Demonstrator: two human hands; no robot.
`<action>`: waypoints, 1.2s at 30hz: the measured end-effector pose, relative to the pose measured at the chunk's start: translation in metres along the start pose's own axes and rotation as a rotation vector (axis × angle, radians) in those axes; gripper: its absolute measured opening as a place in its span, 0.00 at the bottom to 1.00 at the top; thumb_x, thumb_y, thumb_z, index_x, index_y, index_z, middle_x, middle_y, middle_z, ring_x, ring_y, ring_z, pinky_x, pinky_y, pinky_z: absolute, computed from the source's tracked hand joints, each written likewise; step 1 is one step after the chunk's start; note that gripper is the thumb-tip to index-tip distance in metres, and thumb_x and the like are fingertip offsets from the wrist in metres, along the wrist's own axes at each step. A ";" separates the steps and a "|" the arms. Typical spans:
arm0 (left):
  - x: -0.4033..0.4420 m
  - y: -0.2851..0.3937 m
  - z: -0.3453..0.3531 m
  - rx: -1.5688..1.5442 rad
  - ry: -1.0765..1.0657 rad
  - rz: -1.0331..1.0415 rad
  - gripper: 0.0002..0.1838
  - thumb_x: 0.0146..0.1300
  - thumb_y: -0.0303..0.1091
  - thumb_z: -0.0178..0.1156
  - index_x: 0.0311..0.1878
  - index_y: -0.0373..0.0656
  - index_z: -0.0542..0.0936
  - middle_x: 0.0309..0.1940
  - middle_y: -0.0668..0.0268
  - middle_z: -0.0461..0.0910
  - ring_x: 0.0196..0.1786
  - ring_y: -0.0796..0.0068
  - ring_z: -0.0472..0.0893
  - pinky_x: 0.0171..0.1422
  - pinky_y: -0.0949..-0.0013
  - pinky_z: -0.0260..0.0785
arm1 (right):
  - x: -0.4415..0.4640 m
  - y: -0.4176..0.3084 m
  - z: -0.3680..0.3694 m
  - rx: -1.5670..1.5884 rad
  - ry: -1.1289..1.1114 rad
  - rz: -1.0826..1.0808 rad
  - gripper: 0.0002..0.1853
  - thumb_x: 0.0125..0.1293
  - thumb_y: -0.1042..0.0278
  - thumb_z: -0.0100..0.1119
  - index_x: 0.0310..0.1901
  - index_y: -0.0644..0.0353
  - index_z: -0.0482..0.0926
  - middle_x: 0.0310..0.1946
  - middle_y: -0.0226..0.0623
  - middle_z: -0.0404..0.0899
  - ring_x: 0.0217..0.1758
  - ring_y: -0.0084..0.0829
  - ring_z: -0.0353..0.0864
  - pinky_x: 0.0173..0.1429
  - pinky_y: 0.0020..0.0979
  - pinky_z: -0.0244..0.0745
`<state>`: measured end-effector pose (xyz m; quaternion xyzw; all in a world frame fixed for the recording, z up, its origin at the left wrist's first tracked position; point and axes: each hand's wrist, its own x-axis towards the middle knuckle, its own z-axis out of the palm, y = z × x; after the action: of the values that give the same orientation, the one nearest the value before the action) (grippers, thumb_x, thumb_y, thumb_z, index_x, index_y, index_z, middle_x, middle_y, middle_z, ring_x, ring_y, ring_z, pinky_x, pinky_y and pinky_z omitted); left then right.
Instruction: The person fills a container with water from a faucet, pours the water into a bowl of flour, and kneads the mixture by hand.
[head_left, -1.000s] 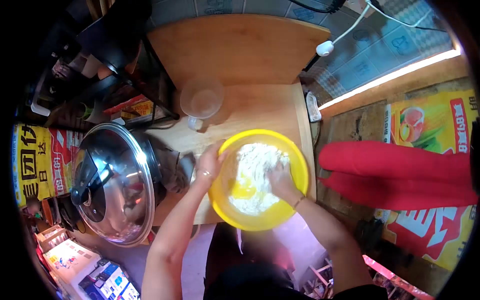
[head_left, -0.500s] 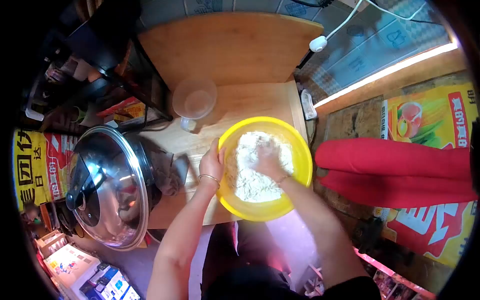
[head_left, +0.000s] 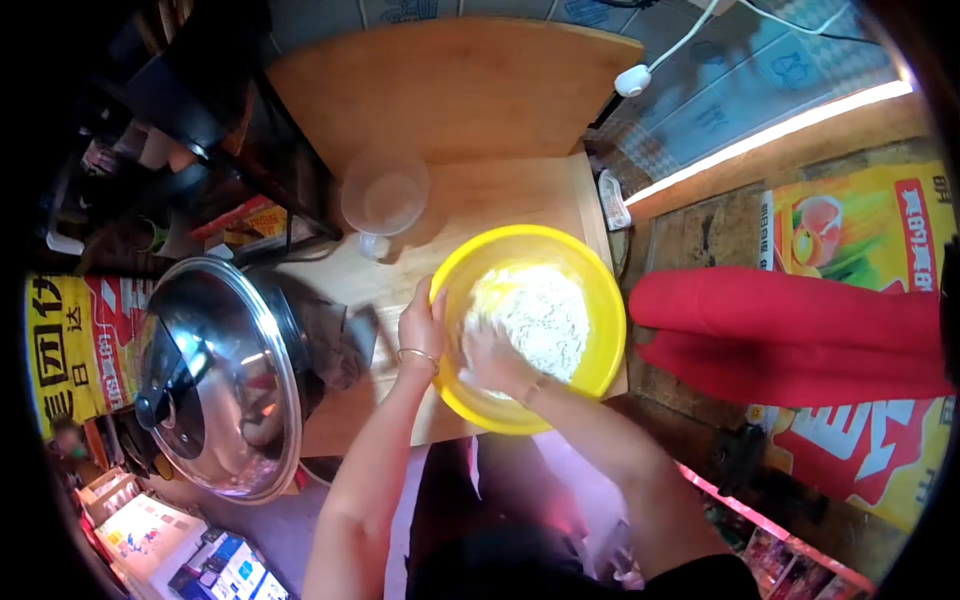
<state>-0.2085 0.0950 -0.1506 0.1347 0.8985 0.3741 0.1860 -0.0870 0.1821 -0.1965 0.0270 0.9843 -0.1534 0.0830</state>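
A yellow basin (head_left: 610,335) sits on the wooden board near its front edge. In it lies a mass of white flour (head_left: 550,320), loose and shaggy. My left hand (head_left: 421,328) grips the basin's left rim, thumb near the top edge, with a bracelet on the wrist. Inside the basin, my right hand (head_left: 490,358) is in the flour at the left side; motion blurs its fingers, and the flour partly hides them. A clear plastic measuring cup (head_left: 385,195) stands behind the basin to the left.
A large pot with a shiny lid (head_left: 225,380) stands at the left. The wooden board (head_left: 500,195) has an upright panel (head_left: 450,90) behind it. Red fabric (head_left: 780,335) lies on the right over a yellow printed sheet (head_left: 850,230). A white cable switch (head_left: 633,80) hangs above.
My right hand has moved left and slightly toward me through the flour, which now sits more to the right. My left hand stays on the rim.
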 end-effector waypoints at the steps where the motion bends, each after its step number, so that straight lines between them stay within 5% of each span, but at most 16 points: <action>1: 0.001 -0.007 0.002 0.001 -0.004 0.013 0.18 0.66 0.40 0.51 0.57 0.44 0.70 0.35 0.48 0.80 0.38 0.49 0.80 0.41 0.57 0.72 | -0.011 0.013 -0.004 -0.002 0.010 0.010 0.26 0.53 0.57 0.54 0.55 0.56 0.71 0.58 0.50 0.66 0.66 0.49 0.59 0.68 0.57 0.45; 3: 0.007 -0.029 0.018 -0.396 0.084 0.131 0.18 0.67 0.39 0.50 0.55 0.39 0.73 0.41 0.49 0.80 0.44 0.57 0.81 0.48 0.64 0.71 | -0.043 0.068 -0.008 0.012 -0.288 -0.442 0.25 0.54 0.55 0.56 0.52 0.59 0.74 0.52 0.53 0.72 0.63 0.51 0.63 0.66 0.54 0.52; 5: 0.004 -0.021 0.016 -0.423 0.053 0.098 0.18 0.68 0.38 0.49 0.55 0.38 0.73 0.43 0.50 0.80 0.46 0.60 0.81 0.50 0.66 0.70 | -0.018 0.087 -0.046 -0.233 -0.049 -0.231 0.19 0.49 0.66 0.57 0.46 0.55 0.78 0.41 0.44 0.77 0.54 0.43 0.71 0.57 0.49 0.63; 6: 0.002 -0.019 0.017 -0.449 0.030 0.062 0.18 0.68 0.38 0.48 0.55 0.36 0.73 0.46 0.51 0.79 0.48 0.63 0.80 0.51 0.68 0.69 | 0.007 0.089 -0.061 -0.195 -0.117 0.062 0.20 0.49 0.67 0.58 0.46 0.60 0.77 0.43 0.46 0.75 0.52 0.43 0.70 0.55 0.41 0.65; 7: 0.005 -0.028 0.024 -0.441 0.027 0.091 0.18 0.68 0.39 0.49 0.56 0.38 0.72 0.42 0.50 0.80 0.45 0.60 0.81 0.49 0.66 0.70 | 0.029 0.089 -0.059 -0.081 0.125 0.202 0.23 0.49 0.66 0.59 0.49 0.66 0.74 0.49 0.50 0.72 0.55 0.47 0.67 0.58 0.39 0.65; 8: 0.005 -0.024 0.021 -0.437 0.026 0.088 0.18 0.68 0.39 0.49 0.56 0.38 0.72 0.42 0.50 0.80 0.45 0.60 0.81 0.49 0.66 0.70 | 0.049 0.077 -0.041 -0.008 0.163 0.309 0.26 0.50 0.64 0.58 0.52 0.67 0.71 0.54 0.54 0.68 0.59 0.50 0.65 0.61 0.46 0.62; 12: 0.011 -0.011 0.005 -0.203 0.108 0.094 0.20 0.64 0.42 0.54 0.56 0.43 0.70 0.31 0.47 0.79 0.35 0.51 0.80 0.38 0.60 0.70 | 0.006 -0.007 -0.030 -0.140 0.063 -0.093 0.23 0.54 0.58 0.55 0.50 0.62 0.73 0.55 0.50 0.69 0.63 0.50 0.63 0.64 0.55 0.56; 14: 0.028 -0.011 -0.019 0.016 -0.113 0.033 0.21 0.62 0.41 0.57 0.56 0.44 0.70 0.31 0.46 0.79 0.37 0.48 0.80 0.39 0.58 0.70 | -0.039 0.017 -0.044 0.102 -0.226 -0.493 0.18 0.55 0.62 0.52 0.48 0.54 0.77 0.49 0.41 0.75 0.62 0.46 0.64 0.63 0.56 0.57; 17: 0.050 -0.014 -0.015 -0.031 -0.171 0.213 0.22 0.60 0.39 0.57 0.58 0.46 0.70 0.36 0.46 0.79 0.41 0.49 0.79 0.44 0.58 0.71 | -0.045 0.064 -0.061 -0.157 -0.254 -0.265 0.11 0.56 0.61 0.53 0.38 0.49 0.82 0.37 0.38 0.79 0.62 0.40 0.65 0.60 0.59 0.57; 18: 0.054 -0.024 -0.005 -0.103 -0.156 0.388 0.22 0.61 0.39 0.57 0.58 0.46 0.71 0.37 0.46 0.79 0.42 0.49 0.79 0.44 0.59 0.71 | -0.034 0.073 -0.055 -0.229 -0.132 -0.052 0.16 0.55 0.58 0.56 0.45 0.51 0.80 0.40 0.39 0.78 0.62 0.42 0.64 0.60 0.61 0.55; 22: 0.028 -0.018 0.009 -0.182 0.023 0.217 0.21 0.61 0.39 0.56 0.57 0.46 0.71 0.36 0.46 0.78 0.40 0.47 0.78 0.43 0.56 0.71 | 0.027 0.039 0.017 -0.100 0.205 0.438 0.32 0.53 0.44 0.53 0.55 0.58 0.71 0.55 0.44 0.71 0.63 0.47 0.61 0.62 0.63 0.50; 23: 0.022 -0.017 0.007 -0.176 0.018 0.208 0.21 0.61 0.39 0.56 0.57 0.46 0.71 0.36 0.46 0.78 0.40 0.47 0.78 0.43 0.56 0.71 | 0.027 0.013 -0.025 0.054 -0.112 0.396 0.32 0.54 0.41 0.50 0.54 0.58 0.71 0.60 0.46 0.66 0.68 0.48 0.55 0.64 0.63 0.46; 27: 0.027 -0.003 0.000 -0.013 -0.056 0.104 0.21 0.62 0.37 0.56 0.58 0.43 0.71 0.39 0.44 0.78 0.44 0.48 0.79 0.46 0.58 0.71 | -0.046 0.053 -0.025 -0.024 -0.275 -0.165 0.26 0.53 0.48 0.57 0.52 0.53 0.75 0.57 0.46 0.70 0.66 0.49 0.59 0.65 0.60 0.48; 29: 0.027 -0.008 0.000 0.007 -0.067 0.081 0.21 0.62 0.37 0.56 0.58 0.44 0.70 0.39 0.43 0.78 0.42 0.46 0.78 0.45 0.57 0.71 | -0.027 0.082 -0.042 -0.195 -0.330 -0.191 0.25 0.53 0.48 0.58 0.51 0.52 0.76 0.57 0.45 0.70 0.66 0.50 0.60 0.65 0.58 0.49; 33: 0.029 -0.016 0.011 -0.026 0.030 0.214 0.21 0.62 0.37 0.54 0.58 0.45 0.70 0.33 0.44 0.78 0.37 0.44 0.78 0.39 0.53 0.70 | 0.052 0.053 -0.011 0.012 0.035 0.528 0.42 0.50 0.37 0.55 0.59 0.65 0.66 0.64 0.55 0.59 0.69 0.55 0.50 0.67 0.59 0.44; 36: 0.023 -0.013 0.008 0.022 0.066 0.226 0.20 0.62 0.36 0.54 0.58 0.47 0.69 0.29 0.44 0.77 0.33 0.44 0.77 0.36 0.50 0.69 | 0.022 0.010 -0.030 0.051 -0.223 0.048 0.30 0.51 0.52 0.55 0.54 0.61 0.72 0.56 0.52 0.70 0.64 0.49 0.62 0.68 0.57 0.46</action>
<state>-0.2269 0.0999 -0.1710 0.2249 0.8871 0.3873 0.1115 -0.1127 0.2017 -0.1751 0.0352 0.9637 -0.1786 0.1950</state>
